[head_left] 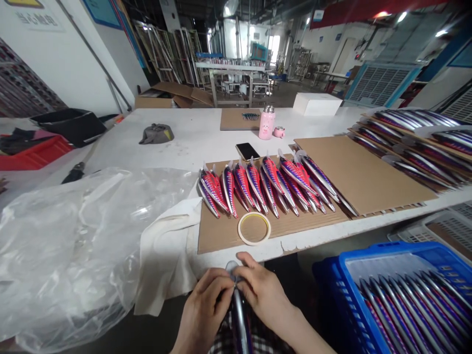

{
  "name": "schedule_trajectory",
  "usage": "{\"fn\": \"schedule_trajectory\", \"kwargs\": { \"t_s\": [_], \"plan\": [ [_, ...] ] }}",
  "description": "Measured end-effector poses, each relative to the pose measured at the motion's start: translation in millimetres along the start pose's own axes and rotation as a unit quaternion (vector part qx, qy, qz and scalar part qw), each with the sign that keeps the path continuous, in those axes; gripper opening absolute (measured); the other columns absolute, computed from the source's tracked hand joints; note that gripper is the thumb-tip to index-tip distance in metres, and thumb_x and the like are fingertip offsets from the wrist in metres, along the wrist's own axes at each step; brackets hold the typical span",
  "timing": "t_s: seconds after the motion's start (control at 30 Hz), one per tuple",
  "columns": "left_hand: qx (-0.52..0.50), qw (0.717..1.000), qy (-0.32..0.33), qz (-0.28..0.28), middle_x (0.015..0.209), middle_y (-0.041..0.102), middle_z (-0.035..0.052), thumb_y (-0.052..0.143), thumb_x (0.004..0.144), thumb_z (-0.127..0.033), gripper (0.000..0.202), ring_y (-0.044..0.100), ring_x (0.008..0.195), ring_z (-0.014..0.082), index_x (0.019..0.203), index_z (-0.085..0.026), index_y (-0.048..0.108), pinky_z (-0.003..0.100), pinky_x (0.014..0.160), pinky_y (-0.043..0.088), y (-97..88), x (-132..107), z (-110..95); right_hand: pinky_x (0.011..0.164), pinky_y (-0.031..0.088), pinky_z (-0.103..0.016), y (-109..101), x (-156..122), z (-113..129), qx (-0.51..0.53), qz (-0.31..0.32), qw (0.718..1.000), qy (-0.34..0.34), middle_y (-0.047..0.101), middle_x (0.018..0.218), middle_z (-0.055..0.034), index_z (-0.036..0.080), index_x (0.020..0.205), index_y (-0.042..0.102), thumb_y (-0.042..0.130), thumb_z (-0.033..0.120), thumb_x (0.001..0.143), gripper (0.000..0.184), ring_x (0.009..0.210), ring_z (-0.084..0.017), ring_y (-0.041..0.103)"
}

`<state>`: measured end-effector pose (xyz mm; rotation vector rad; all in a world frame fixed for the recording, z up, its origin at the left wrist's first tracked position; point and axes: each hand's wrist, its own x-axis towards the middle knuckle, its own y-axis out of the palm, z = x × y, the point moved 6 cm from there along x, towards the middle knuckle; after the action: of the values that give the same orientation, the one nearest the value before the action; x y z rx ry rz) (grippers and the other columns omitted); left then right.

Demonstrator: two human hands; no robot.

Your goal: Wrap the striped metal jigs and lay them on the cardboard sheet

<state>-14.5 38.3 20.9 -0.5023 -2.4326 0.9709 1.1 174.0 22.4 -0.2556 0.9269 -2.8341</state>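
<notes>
Below the table's front edge, a fishing lure (241, 319) with a silver belly and a clear lip points away from me. My left hand (210, 300) pinches it near the lip end from the left. On the other side, my right hand (260, 290) closes its fingers on the same end. Fingertips hide just what they grip there. Beyond the hands, a roll of masking tape (240, 235) lies flat on a cardboard sheet (217, 241). Several red, purple and silver lures (254, 184) rest in a row behind the tape.
A blue crate (342, 290) with several lures stands at lower right. Clear plastic sheeting (73, 246) and a white cloth (162, 255) cover the left. Farther back are a phone (248, 151), a pink bottle (267, 124) and a white box (317, 104). Stacked lure trays (416, 142) sit right.
</notes>
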Motion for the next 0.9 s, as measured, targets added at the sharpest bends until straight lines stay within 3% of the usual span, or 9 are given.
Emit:
{"fn": "schedule_trajectory", "kwargs": {
  "t_s": [0.07,0.13,0.3,0.4,0.5,0.7,0.9],
  "plan": [
    [-0.003,1.000,-0.010,0.005,0.089,0.057,0.0009,0.047,0.093,-0.020,0.015,0.059,0.081,0.0136,0.081,-0.022,0.056,0.021,0.071,0.047,0.5,-1,2,0.089,0.048,-0.029,-1,1,-3,0.014,-0.019,0.999,0.023,0.059,0.124,-0.0088,0.019,0.085,0.067,0.057,0.004,0.082,0.018,0.108,-0.022,0.062],
    [-0.006,1.000,-0.013,0.004,0.088,0.057,0.0010,0.047,0.092,-0.019,0.015,0.059,0.080,0.0138,0.080,-0.022,0.056,0.021,0.071,0.048,0.4,-1,3,0.091,0.047,-0.029,-1,0,-5,0.038,-0.036,0.998,0.044,0.064,0.116,-0.0094,0.018,0.076,0.066,0.059,0.001,0.078,0.018,0.111,-0.022,0.060],
    [-0.012,1.000,-0.021,0.000,0.086,0.057,0.0021,0.048,0.090,-0.019,0.015,0.059,0.076,0.0146,0.077,-0.021,0.056,0.022,0.067,0.048,-0.4,-1,5,0.093,0.045,-0.030,4,-7,-6,0.096,-0.041,0.993,0.052,0.068,0.110,-0.0090,0.019,0.080,0.069,0.059,0.008,0.082,0.015,0.119,-0.022,0.055],
    [-0.019,1.000,-0.022,-0.001,0.085,0.057,0.0018,0.048,0.091,-0.020,0.016,0.059,0.076,0.0146,0.077,-0.021,0.056,0.021,0.068,0.048,-1.6,0,4,0.092,0.045,-0.028,3,-11,-8,0.132,-0.073,0.988,0.043,0.068,0.108,-0.0064,0.021,0.086,0.071,0.054,0.014,0.087,0.018,0.113,-0.020,0.058],
    [-0.031,0.999,-0.019,-0.015,0.084,0.058,0.0011,0.048,0.091,-0.020,0.016,0.059,0.078,0.0146,0.076,-0.021,0.056,0.021,0.069,0.047,-3.7,2,2,0.087,0.046,-0.023,2,-10,-13,0.151,-0.110,0.981,0.062,0.069,0.105,-0.0041,0.021,0.084,0.070,0.055,0.008,0.082,0.020,0.103,-0.018,0.062],
    [-0.045,0.998,-0.043,-0.011,0.085,0.058,0.0007,0.050,0.090,-0.022,0.017,0.059,0.075,0.0146,0.075,-0.022,0.057,0.022,0.068,0.046,-2.2,1,5,0.080,0.047,-0.021,4,1,-7,0.107,-0.093,0.987,0.073,0.070,0.095,-0.0023,0.019,0.071,0.069,0.059,-0.002,0.071,0.023,0.090,-0.017,0.066],
    [-0.074,0.995,-0.056,0.025,0.089,0.058,0.0010,0.048,0.091,-0.019,0.017,0.058,0.086,0.0160,0.078,-0.022,0.059,0.024,0.076,0.046,-4.6,1,4,0.079,0.048,-0.023,6,0,-3,0.052,-0.119,0.989,0.076,0.070,0.093,-0.0026,0.021,0.071,0.068,0.056,0.001,0.072,0.023,0.089,-0.018,0.067]
  ]
}}
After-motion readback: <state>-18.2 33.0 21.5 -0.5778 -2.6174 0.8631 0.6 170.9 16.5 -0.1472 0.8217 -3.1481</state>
